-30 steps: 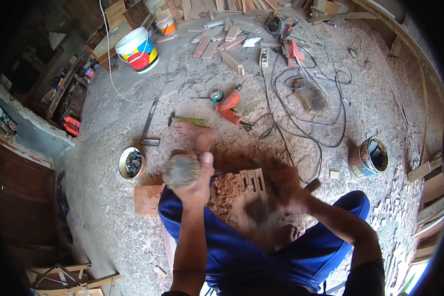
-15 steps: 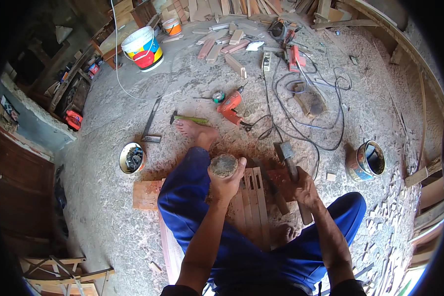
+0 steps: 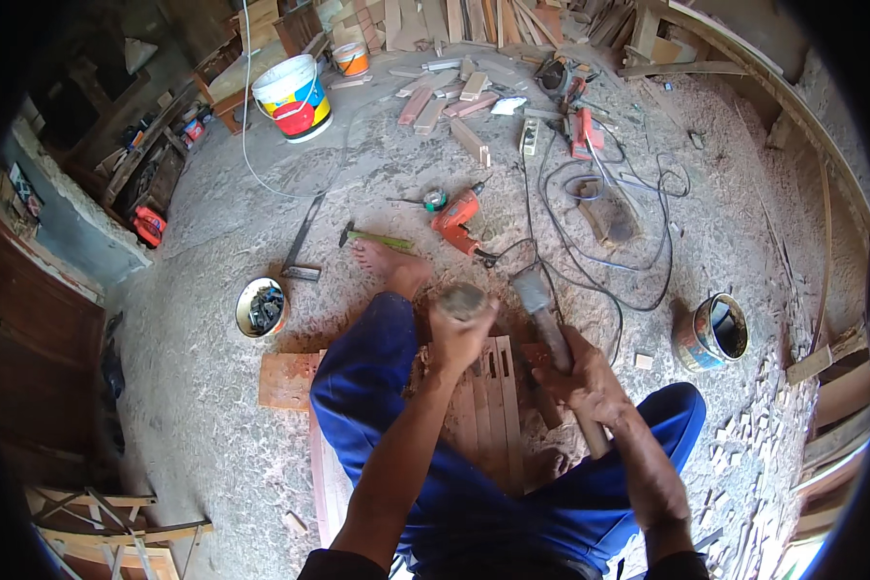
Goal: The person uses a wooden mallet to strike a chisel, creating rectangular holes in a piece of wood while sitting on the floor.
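Round-faced block [image 3: 464,302] up in left hand [image 3: 458,333], thumb and fingers curled round it, near far end of slotted wood strip [image 3: 508,406]. Right hand [image 3: 585,379] wrapped round grey-headed hand tool [image 3: 552,334]. Imo keep grips snug, tool head clear of left knuckles. Drill [image 3: 457,222] farther out.

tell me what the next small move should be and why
Probably the right hand should swing its tool so the grey end points at the slotted wood. That end now points away from the person, past the wood's far end, while the left hand grips a round-ended piece close to the slots.
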Action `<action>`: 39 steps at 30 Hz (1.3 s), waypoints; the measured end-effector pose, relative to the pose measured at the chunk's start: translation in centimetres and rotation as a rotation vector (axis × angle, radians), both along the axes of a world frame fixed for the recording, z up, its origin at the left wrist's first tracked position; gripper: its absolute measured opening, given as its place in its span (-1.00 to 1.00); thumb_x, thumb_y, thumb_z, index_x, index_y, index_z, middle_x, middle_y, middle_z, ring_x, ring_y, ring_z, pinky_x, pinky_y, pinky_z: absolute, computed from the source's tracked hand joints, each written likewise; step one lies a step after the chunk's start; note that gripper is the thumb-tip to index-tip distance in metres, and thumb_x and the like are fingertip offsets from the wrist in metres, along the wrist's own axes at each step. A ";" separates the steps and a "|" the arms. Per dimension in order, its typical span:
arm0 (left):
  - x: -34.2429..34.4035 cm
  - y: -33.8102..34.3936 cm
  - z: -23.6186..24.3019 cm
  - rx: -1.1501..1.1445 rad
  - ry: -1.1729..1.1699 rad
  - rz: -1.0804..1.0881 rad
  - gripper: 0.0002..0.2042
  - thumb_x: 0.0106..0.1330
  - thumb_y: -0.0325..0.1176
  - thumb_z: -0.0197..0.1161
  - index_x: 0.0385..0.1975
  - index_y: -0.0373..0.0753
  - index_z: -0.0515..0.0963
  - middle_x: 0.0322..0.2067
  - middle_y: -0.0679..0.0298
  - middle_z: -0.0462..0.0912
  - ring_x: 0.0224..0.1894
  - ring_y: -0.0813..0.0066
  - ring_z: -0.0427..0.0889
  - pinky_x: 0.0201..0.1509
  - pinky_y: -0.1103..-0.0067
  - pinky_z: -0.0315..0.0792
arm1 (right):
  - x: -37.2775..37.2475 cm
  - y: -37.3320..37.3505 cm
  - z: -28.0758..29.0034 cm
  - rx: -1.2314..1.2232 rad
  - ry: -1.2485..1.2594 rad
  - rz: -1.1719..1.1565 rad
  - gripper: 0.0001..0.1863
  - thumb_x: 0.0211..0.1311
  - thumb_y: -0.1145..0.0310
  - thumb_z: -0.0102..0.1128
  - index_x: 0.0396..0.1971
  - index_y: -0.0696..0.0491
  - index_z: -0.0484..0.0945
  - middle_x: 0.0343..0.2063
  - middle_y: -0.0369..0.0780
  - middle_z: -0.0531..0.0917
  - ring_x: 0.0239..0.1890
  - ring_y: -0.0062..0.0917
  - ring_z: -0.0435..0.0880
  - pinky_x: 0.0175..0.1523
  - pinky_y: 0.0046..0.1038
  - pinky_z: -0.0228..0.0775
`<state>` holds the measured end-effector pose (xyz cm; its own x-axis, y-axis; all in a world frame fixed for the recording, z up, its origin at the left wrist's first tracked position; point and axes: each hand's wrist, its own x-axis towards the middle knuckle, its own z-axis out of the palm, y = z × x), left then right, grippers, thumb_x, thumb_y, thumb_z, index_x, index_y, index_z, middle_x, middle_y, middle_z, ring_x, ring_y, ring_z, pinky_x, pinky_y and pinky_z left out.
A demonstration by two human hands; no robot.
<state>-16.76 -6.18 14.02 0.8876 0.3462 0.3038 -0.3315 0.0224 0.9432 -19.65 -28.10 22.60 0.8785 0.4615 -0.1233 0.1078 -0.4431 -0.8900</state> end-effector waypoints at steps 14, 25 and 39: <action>-2.3 -1.2 -1.6 0.006 -0.203 0.026 -0.73 0.09 -0.57 0.43 -0.18 -0.33 0.61 -0.25 0.27 0.71 -0.22 0.56 0.66 -0.13 0.57 0.53 | -0.4 2.7 7.7 -0.448 -0.535 0.369 -0.29 -0.03 0.55 0.29 0.19 0.08 0.24 -0.32 0.06 0.68 -0.33 -0.04 0.73 -0.27 -0.08 0.61; -3.2 -3.4 -1.4 -0.235 -0.121 -0.051 -0.78 0.07 -0.63 0.38 -0.28 -0.32 0.59 -0.35 0.32 0.68 -0.36 0.52 0.63 -0.23 0.56 0.52 | -2.2 1.1 5.2 -0.686 -0.633 0.358 -0.44 0.22 0.37 0.25 0.19 0.12 0.29 -0.38 0.02 0.68 -0.49 -0.17 0.72 -0.40 -0.15 0.60; -4.1 -0.2 -1.0 0.133 0.144 -0.183 -0.75 0.12 -0.43 0.51 -0.28 -0.27 0.56 -0.37 0.38 0.65 -0.34 0.61 0.57 -0.22 0.58 0.49 | -3.4 1.8 11.3 -0.073 -1.102 0.006 -0.51 0.15 0.63 0.14 0.12 0.21 0.30 -0.41 -0.12 0.65 -0.43 -0.52 0.63 -0.37 -0.52 0.52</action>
<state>-20.84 -6.42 13.06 0.9691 0.1419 0.2018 -0.1954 -0.0574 0.9790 -23.04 -26.34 33.94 0.5219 0.4897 0.6985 0.8280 -0.4877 -0.2768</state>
